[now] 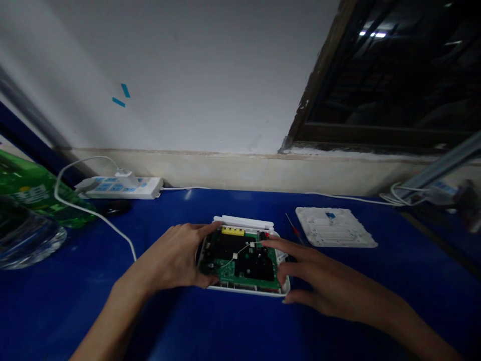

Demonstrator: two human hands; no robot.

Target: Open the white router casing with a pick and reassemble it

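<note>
While white casing [240, 290], lower centre, is clasped by left hand [176, 258], touched by half-spread right hand [319, 275], thin cable [243, 249] could be snagged by forefinger [272, 243].

Dim grey wall [210, 75] (slightly scuffed), dark window [398, 75], blue tabletop [210, 326]

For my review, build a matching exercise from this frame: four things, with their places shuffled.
1. circuit board
2. power strip
3. flat white panel
4. green bottle

A. at the picture's left edge
B. on the blue table, right of a thin tool
C. between left hand and right hand
D. near the wall, white plug in it

Pairs: 1-C, 2-D, 3-B, 4-A
</note>
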